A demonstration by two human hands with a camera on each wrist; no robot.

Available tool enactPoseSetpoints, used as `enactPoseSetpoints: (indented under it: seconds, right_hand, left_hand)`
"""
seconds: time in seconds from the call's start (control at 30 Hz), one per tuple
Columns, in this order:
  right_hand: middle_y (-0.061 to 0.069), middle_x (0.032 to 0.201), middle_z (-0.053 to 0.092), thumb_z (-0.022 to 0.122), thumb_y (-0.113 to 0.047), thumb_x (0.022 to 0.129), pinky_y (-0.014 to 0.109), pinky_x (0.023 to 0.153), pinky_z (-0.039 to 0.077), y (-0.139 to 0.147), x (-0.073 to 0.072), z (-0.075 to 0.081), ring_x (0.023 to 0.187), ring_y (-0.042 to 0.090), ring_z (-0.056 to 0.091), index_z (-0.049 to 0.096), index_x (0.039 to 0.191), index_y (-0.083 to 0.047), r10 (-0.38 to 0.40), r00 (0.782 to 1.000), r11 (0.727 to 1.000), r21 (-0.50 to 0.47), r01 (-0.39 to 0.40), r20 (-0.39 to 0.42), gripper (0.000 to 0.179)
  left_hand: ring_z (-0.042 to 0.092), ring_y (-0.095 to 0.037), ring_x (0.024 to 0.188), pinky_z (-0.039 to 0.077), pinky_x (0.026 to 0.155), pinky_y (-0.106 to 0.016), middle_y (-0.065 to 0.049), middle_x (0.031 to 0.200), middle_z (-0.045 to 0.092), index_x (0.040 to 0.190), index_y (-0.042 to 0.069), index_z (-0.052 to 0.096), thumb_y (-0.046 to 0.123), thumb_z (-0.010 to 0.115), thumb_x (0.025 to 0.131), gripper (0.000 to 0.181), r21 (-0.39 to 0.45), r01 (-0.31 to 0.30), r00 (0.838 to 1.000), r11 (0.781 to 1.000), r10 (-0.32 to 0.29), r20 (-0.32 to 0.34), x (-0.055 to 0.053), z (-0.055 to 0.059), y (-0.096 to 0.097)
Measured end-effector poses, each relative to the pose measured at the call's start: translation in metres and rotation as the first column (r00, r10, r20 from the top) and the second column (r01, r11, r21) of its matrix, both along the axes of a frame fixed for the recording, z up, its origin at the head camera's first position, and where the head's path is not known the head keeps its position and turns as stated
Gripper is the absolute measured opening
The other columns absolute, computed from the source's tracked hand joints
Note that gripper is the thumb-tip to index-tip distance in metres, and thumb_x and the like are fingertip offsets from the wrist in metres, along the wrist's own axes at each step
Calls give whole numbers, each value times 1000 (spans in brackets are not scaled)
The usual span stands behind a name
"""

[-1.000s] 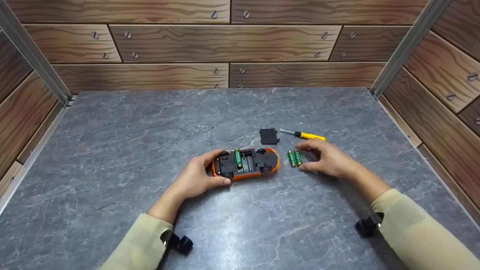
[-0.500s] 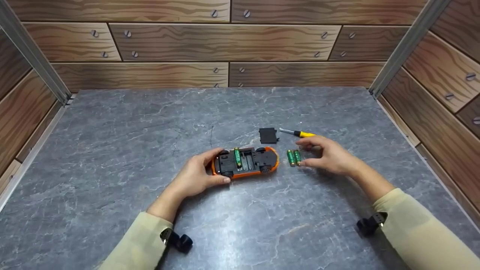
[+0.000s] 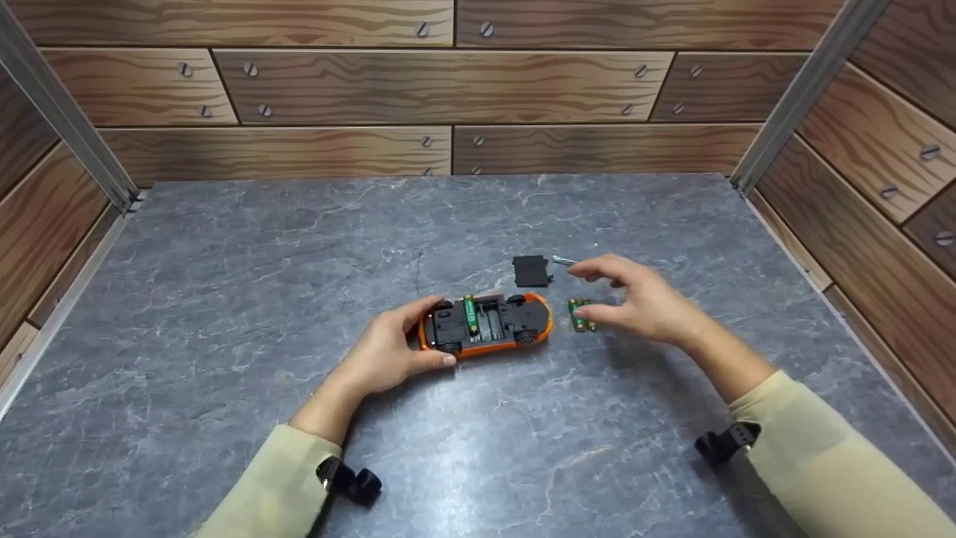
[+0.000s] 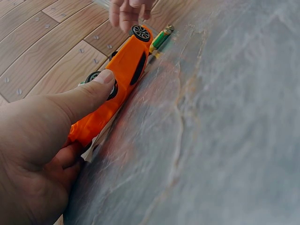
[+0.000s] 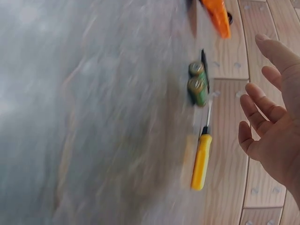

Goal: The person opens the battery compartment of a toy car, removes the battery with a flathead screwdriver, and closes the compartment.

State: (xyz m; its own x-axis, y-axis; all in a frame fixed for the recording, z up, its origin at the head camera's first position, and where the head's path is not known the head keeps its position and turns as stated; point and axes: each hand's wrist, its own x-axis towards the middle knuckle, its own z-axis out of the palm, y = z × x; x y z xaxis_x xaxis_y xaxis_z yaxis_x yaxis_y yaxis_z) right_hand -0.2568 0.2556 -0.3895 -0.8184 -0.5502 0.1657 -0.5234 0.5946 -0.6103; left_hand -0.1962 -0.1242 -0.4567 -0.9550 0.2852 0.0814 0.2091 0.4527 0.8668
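An orange toy car [image 3: 529, 320] lies upside down on the table, its battery compartment uncovered. One green battery [image 3: 470, 314] sits at the left end of that compartment. My left hand [image 3: 385, 347] grips the car's left end, with the thumb on the near side, as the left wrist view also shows. To the right of the car, two green batteries [image 5: 198, 89] lie side by side. Over them hovers my right hand [image 3: 650, 306], fingers spread and holding nothing. In the head view its thumb partly covers the pair; the right wrist view shows the hand apart from them.
Behind the loose batteries lies a black battery cover [image 3: 531, 271]. A yellow-handled screwdriver [image 5: 201, 161] is beside it; my right hand hides its handle in the head view. Wood-patterned walls [image 3: 441, 86] enclose the grey marbled table [image 3: 299, 232].
My right hand has moved left and a little up, its thumb now over the loose batteries and its fingers over the screwdriver. The left hand and car keep their place.
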Motion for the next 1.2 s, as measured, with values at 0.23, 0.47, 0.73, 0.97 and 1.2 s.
enactPoseSetpoints:
  seconds: [0.23, 0.47, 0.73, 0.97, 1.2]
  right_hand:
    - [4, 140, 66, 89, -28, 88, 58, 108, 48, -34, 2, 8, 128, 28, 60, 66, 142, -13, 64, 997, 998, 2, -64, -44, 60]
    - [4, 139, 66, 90, -28, 88, 50, 112, 47, -68, 4, 12, 130, 27, 59, 68, 141, -13, 128, 990, 992, 21, -127, -59, 58]
    - [5, 140, 65, 88, -32, 89, 53, 111, 47, -96, 3, 4, 130, 29, 59, 69, 139, -16, 173, 982, 985, 38, -170, -74, 56]
    - [4, 140, 65, 87, -34, 89, 54, 112, 45, -108, 2, -4, 131, 29, 58, 69, 139, -17, 172, 984, 984, 52, -170, -54, 56]
    - [7, 140, 64, 87, -31, 90, 55, 112, 44, -115, 0, -10, 132, 31, 56, 69, 139, -14, 179, 983, 982, 65, -177, -38, 56]
  left_hand:
    - [59, -21, 133, 38, 120, -45, -7, 148, 63, 158, 10, 51, 29, 97, 76, 95, 13, 4, 1000, 1000, -4, -2, 0, 0, 0]
    - [58, -21, 134, 37, 121, -46, -7, 149, 63, 158, 10, 51, 30, 97, 77, 96, 29, 10, 1000, 1000, -10, 0, 0, 0, 0]
    - [58, -22, 135, 38, 120, -45, -8, 149, 62, 157, 9, 51, 31, 97, 78, 93, 21, 20, 1000, 1000, -19, -15, -1, 0, 0]
    - [59, -21, 132, 41, 117, -43, -8, 147, 63, 157, 8, 52, 28, 96, 80, 91, 9, 23, 999, 1000, -23, -25, -1, 0, -1]
    - [57, -22, 136, 40, 119, -44, -9, 150, 61, 157, 7, 51, 29, 96, 79, 93, 2, 22, 999, 1000, -22, -23, -1, 0, -1]
